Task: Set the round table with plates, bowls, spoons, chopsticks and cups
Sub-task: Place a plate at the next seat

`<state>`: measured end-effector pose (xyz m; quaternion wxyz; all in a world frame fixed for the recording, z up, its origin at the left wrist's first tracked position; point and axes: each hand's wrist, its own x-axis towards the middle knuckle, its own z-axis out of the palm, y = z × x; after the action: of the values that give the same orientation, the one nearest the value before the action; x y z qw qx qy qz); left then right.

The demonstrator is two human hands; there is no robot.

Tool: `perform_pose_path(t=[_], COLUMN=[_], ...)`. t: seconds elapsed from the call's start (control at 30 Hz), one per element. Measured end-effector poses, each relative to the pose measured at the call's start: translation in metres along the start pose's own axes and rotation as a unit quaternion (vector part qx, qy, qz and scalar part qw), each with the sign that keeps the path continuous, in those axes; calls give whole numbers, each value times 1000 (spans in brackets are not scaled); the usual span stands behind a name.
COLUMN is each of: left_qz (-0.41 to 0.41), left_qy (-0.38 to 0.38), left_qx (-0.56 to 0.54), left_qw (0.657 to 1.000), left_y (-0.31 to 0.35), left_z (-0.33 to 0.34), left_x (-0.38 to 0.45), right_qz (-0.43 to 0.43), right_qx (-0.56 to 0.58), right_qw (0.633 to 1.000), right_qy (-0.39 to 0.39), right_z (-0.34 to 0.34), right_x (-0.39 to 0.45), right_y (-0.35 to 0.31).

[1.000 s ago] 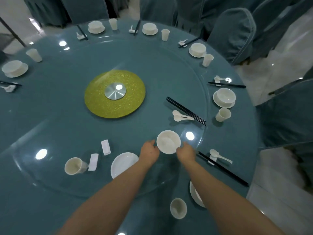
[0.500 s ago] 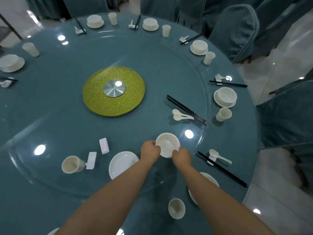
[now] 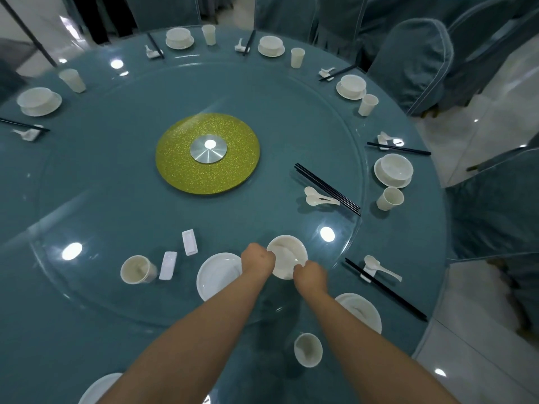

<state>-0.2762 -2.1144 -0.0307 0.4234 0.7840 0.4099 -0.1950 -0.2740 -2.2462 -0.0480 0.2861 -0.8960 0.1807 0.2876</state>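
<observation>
We grip the bowl (image 3: pixel 287 259) by its rim, left hand (image 3: pixel 258 259) at nine o'clock, right hand (image 3: pixel 309 275) at five, fingers curled; carry it level to the plate (image 3: pixel 368 312).

two bare forearms enter from bottom edge, no sleeves in view as far up as frame shows. left hand (image 3: pixel 258 259) and right hand (image 3: pixel 310 277) bare: no gloves, rings, watch or bands visible on wrists. forearms smooth, rounded, broad near lower frame from wide-angle lens, narrowing to wrists. fingers mostly hidden from this angle; nails not discernible.
</observation>
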Motion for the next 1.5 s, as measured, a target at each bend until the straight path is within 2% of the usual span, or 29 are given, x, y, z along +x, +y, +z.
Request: perform_pose_path(t=[0.23, 0.43, 0.53, 0.63, 0.77, 0.9, 1.03, 1.3, 1.5], left_qz=[-19, -36, -42, -32, -6, -18, -30, -107, -173], left_qy=[-12, -17, -19, -24, -12, -18, 9, 102, 165], left_qx=[14, -19, -22, -82, -199, -313, -367, -397, -438], left_qw=[1000, 999, 999, 996, 980, 950, 930, 906, 867], left_y=[-6, 1, 0, -3, -17, -52, -112, -279, -370], left_z=[2, 0, -5, -9, -25, -52, -81, -155, -177], left_x=[-2, 4, 3, -2, -16, -32, -49, -99, -126], right_qz=[6, -12, -20, -44, -88, -125, -178, -194, -230], right_qx=[2, -43, -74, -80, 24, 96, 86, 94, 15], right_qw=[1000, 999, 997, 993, 992, 982, 979, 964, 944], right_qy=[5, 7, 34, 70, 92, 100, 46, -156, -236], right_z=[-3, -7, -14, -21, -29, -18, 24, 158, 226], right_x=[-2, -2, -5, -9, -24, -55, -89, -175, -224], right_y=[-8, -11, -15, -19, -26, -33, -35, -45, -51])
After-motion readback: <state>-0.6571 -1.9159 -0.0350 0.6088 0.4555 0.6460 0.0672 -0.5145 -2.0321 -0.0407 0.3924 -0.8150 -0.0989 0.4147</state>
